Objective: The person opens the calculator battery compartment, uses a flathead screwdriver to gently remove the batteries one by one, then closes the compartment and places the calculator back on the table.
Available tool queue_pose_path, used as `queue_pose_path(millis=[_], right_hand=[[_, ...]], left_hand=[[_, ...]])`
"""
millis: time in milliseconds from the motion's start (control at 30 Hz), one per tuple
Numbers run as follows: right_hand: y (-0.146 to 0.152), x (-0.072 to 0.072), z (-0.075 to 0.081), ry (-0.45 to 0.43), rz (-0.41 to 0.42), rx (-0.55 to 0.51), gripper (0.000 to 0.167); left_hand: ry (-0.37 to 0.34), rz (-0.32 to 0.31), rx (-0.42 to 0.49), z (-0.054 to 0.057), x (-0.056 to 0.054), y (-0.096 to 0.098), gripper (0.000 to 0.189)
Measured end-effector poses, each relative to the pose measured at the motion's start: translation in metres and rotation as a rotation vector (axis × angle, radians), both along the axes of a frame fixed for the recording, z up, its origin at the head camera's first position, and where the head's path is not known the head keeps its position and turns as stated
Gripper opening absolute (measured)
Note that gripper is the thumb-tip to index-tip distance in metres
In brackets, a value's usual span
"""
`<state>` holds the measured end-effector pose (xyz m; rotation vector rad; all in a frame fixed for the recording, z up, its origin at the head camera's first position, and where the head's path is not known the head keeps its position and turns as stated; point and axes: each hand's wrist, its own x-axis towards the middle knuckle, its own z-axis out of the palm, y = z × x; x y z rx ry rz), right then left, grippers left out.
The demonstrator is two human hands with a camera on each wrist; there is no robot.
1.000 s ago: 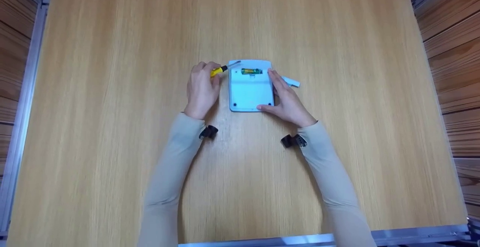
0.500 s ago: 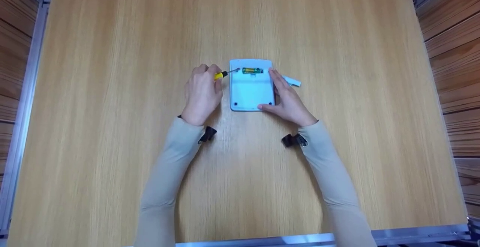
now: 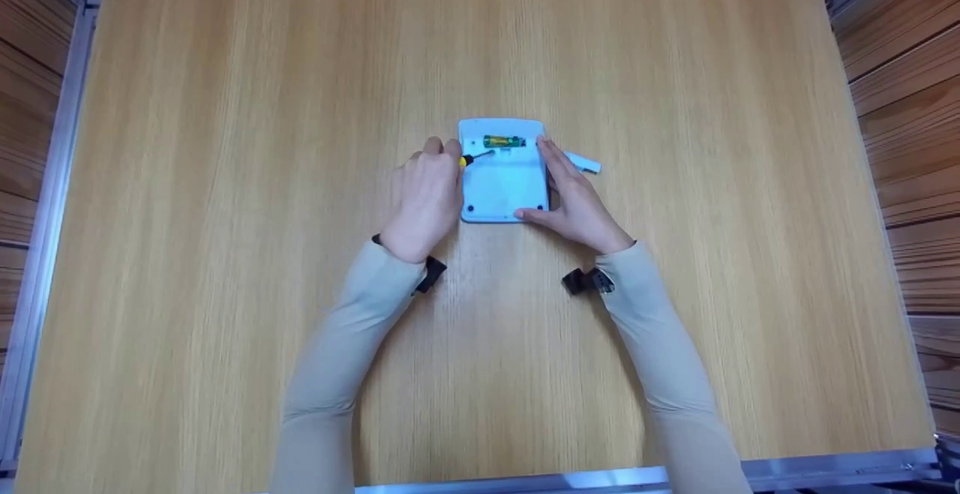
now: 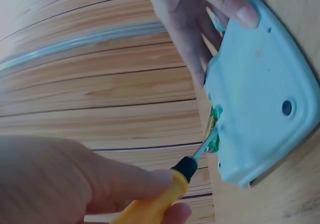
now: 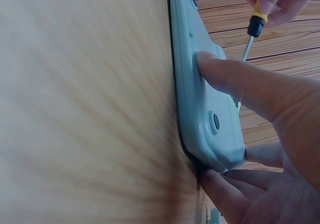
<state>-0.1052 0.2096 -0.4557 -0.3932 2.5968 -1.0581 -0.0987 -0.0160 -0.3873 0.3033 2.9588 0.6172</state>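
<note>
A light-blue device (image 3: 504, 186), shaped like a desk calculator, lies back up on the table, its battery slot exposed. In the slot sits a green and yellow battery (image 3: 504, 142). My left hand (image 3: 424, 197) holds a yellow-handled screwdriver (image 4: 152, 204) between thumb and fingers. In the left wrist view its metal shaft (image 4: 205, 144) reaches to the battery, the tip right at the slot's edge. My right hand (image 3: 576, 209) grips the calculator at its right side, thumb (image 5: 225, 73) on the back near the lower edge, fingers along the side.
A small light-blue cover (image 3: 585, 163) lies on the table just right of the calculator, partly behind my right fingers. The wooden table (image 3: 225, 141) has a metal rail (image 3: 840, 470) along its near edge. Wood-panelled walls (image 3: 907, 103) surround it.
My left hand has moved right and slightly nearer, bringing the screwdriver tip from the calculator's upper left corner to just below the battery. The right hand keeps its place.
</note>
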Motion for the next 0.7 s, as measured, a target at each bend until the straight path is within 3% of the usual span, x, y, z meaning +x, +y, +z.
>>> queue_pose_path(millis=[367, 700], right_hand=[[0.000, 0.001, -0.002, 0.008, -0.002, -0.012, 0.098], [-0.002, 0.001, 0.000, -0.003, -0.013, 0.005, 0.099]], left_hand=[[-0.015, -0.030, -0.079, -0.005, -0.003, 0.015, 0.034], [0.008, -0.038, -0.130, -0.002, -0.005, 0.023, 0.037]])
